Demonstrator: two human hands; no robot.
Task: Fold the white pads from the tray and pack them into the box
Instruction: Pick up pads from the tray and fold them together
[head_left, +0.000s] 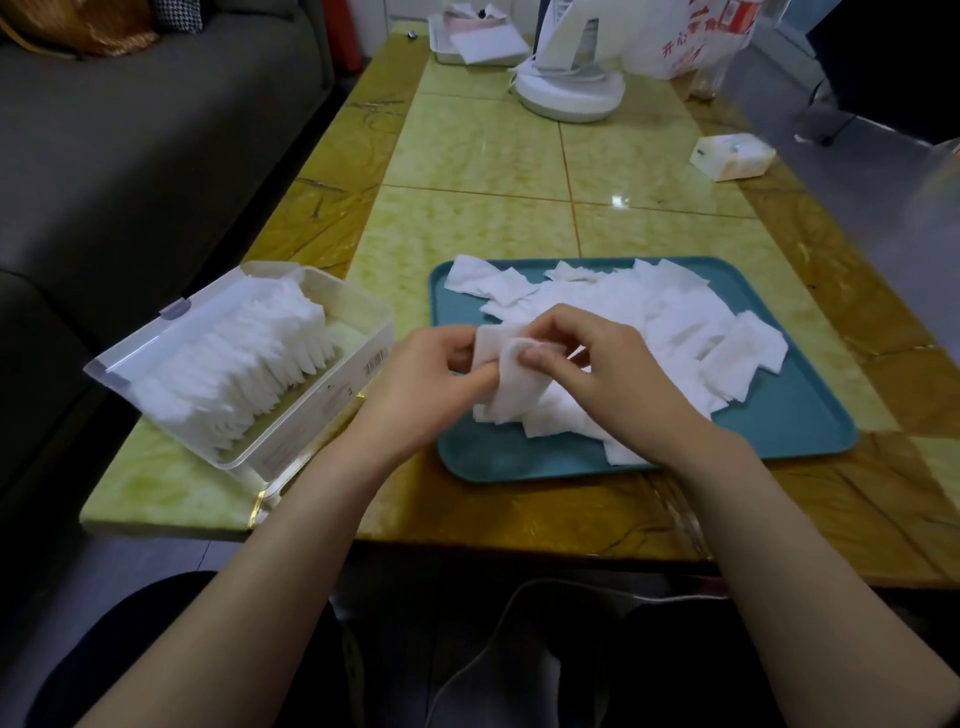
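Together left hand (426, 379) and right hand (608, 374) pinch one white pad (514, 389), its middle partly hidden.

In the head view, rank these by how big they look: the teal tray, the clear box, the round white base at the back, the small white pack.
1. teal tray
2. clear box
3. round white base
4. small white pack
The base and pack sit farther from the camera, so their true size is unsure.

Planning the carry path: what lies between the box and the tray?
Head view: bare table between box and tray; the left hand hovers over the near end.
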